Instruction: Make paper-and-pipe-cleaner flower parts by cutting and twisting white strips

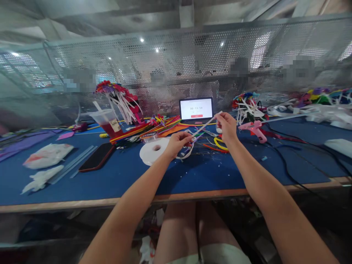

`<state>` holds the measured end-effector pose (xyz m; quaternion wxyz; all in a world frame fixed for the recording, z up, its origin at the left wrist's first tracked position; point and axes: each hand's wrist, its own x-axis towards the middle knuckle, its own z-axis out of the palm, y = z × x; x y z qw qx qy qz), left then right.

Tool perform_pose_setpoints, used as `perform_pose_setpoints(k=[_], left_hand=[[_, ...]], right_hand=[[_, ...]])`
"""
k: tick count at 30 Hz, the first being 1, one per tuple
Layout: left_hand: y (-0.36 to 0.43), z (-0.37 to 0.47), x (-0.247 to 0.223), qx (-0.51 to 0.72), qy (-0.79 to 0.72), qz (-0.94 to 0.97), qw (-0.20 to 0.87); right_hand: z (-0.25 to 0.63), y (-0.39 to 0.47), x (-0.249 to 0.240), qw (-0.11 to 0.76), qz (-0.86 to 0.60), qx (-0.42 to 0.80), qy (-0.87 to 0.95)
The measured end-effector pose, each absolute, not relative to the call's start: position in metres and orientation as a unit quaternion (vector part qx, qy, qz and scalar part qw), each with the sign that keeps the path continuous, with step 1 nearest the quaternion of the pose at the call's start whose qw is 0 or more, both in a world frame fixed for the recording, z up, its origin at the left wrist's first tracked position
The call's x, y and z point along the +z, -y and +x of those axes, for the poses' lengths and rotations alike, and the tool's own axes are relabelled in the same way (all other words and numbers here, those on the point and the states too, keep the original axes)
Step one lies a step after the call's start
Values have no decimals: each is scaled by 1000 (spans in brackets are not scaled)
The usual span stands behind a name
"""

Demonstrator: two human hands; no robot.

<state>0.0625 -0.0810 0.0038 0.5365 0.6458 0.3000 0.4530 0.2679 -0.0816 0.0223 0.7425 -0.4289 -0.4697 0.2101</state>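
A narrow white ribbon (204,126) is stretched slantwise between my two hands above the table. My left hand (178,143) pinches its lower end, and a loop of ribbon hangs below those fingers. Higher and to the right, my right hand (226,126) has its fingers closed on the other end. A white ribbon roll (150,152) lies flat just left of my left hand, partly behind it. Under the stretched ribbon are yellow and orange pipe cleaners (220,145) and small scraps.
A pink glue gun (255,130) with a black cord lies at right. A tablet (196,109) showing a timer stands at the back. Bunches of colourful pipe-cleaner flowers (118,95), a drink cup (108,123), a phone (96,157) and a plastic bag (49,154) are to the left.
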Motion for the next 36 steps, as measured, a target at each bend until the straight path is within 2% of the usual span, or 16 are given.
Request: perform_pose_setpoints(k=[24,29,31,36], left_hand=[[66,52,2,528,-311,602,512],[45,30,10,639,-338,524,452],[34,15,11,692,-405,450,393],[15,-10,5,684,-485,443,318]], right_hand=[[268,80,15,715,-454,210,489],[266,78,9,663,-471,219,539],[265,78,6,643,-478,216,558],[262,77,0,599,-490,193,603]])
